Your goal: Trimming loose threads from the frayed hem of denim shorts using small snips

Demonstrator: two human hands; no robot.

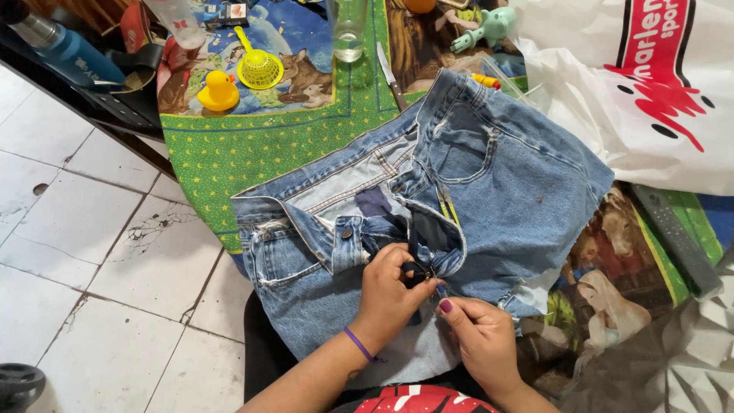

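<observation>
L hand (391, 281) & R hand (480, 336) both at the fly of the denim shorts (428, 206), near the shorts' lower edge. L fingers curled shut, pinching the dark zipper bit (417, 269) at the fly base; purple band on L wrist. R hand fingers bent, thumb + forefinger pressed on the denim just right of the zipper. Shorts lie waistband open, over the patterned tablecloth (229, 145). Beyond the shorts: yellow duck (219, 91), yellow strainer (258, 69), knife (390, 75). White plastic bag (650, 84) to the shorts' right.
</observation>
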